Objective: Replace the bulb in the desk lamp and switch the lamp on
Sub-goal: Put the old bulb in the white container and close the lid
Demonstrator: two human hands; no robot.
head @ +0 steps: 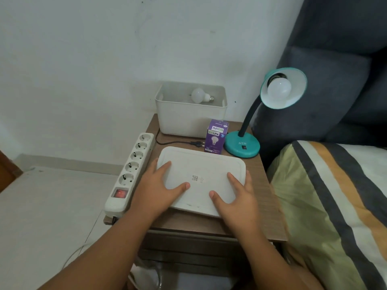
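Observation:
A teal desk lamp [243,145] stands at the back right of the wooden bedside table [266,206], with a white bulb [279,88] in its shade, unlit. A second white bulb [200,96] lies inside an open white bin [188,120] at the back. A purple bulb box [215,136] stands between bin and lamp. The lamp's black plug [195,143] lies loose on the table. A white lid [201,178] lies flat in front. My left hand [161,185] and my right hand [236,195] rest on it with straight fingers.
A white power strip [130,174] with a lit red switch lies along the table's left edge. A bed with a striped cover [335,206] and a dark headboard [335,59] close off the right. A white wall is behind; pale floor at left.

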